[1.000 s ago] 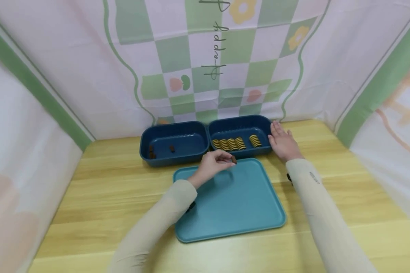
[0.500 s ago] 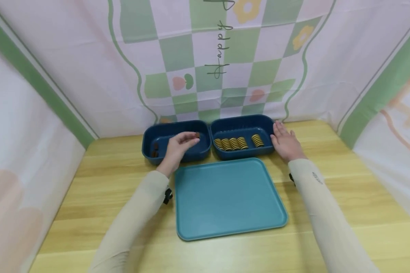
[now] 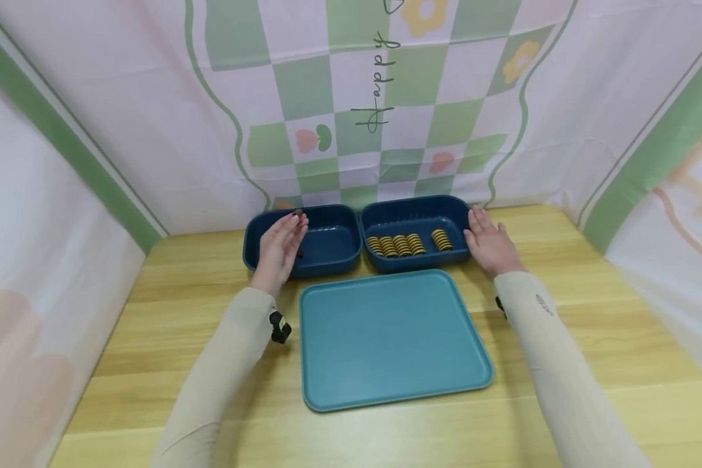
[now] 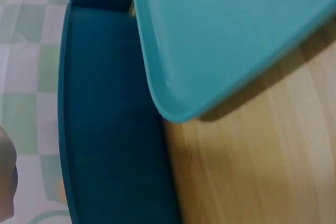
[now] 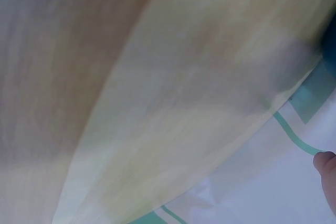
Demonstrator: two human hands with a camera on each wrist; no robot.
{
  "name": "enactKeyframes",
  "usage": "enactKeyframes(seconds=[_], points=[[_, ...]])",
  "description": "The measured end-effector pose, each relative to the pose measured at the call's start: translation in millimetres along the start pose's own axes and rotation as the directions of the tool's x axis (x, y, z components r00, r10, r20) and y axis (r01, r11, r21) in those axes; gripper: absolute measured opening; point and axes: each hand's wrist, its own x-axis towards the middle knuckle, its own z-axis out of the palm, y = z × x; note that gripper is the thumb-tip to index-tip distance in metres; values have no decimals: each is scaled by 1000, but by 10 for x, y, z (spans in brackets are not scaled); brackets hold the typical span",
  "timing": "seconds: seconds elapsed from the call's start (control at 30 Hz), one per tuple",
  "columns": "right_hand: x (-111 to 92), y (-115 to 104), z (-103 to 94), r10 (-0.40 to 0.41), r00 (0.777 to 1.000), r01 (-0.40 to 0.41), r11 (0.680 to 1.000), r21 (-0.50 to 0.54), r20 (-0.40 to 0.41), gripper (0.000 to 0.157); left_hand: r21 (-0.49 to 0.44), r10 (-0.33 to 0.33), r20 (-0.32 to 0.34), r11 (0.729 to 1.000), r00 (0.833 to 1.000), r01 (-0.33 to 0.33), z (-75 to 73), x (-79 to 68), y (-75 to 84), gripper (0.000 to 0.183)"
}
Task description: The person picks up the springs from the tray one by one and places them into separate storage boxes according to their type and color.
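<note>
My left hand (image 3: 281, 252) is over the left end of the left dark-blue bin (image 3: 336, 260), pinching a small brown block (image 3: 298, 212) at its fingertips. The hand hides much of that end of the bin, where a dark speck shows beside the palm. In the left wrist view the bin's wall (image 4: 118, 129) fills the left side, and a bit of finger (image 4: 6, 179) shows at the edge. My right hand (image 3: 493, 248) rests with straight fingers against the right end of the right dark-blue bin (image 3: 412, 262). Inside that bin stand several yellow-and-black striped stacks (image 3: 402, 245).
A teal tray (image 3: 394, 344) lies in front of the two bins, which stand side by side. Beneath them is a wooden table (image 3: 567, 338). A checked cloth (image 3: 351, 149) hangs right behind the bins, with more cloth at both sides.
My left hand has moved left with the brown block, from above the tray's back edge near the right bin to the left bin's left end. The right hand has stayed put.
</note>
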Motion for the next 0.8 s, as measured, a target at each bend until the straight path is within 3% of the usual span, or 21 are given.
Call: enactKeyframes(seconds=[0.37,0.6,0.73,0.8], points=[[-8,-10,-17,9,1000,-9,1000,2,6,57,56,39,-24,998,999,-37,-147,92,71,9],[-10,-15,-14,9,1000,-9,1000,-6,-2,57,125,3,-24,992,1000,0,-278,165,144,14],[-4,-19,-8,9,1000,-9,1000,-2,-6,56,196,3,-42,981,999,6,-315,198,180,13],[-2,-14,-3,9,1000,-9,1000,0,-7,56,297,-2,-52,955,999,17,-334,220,189,9]])
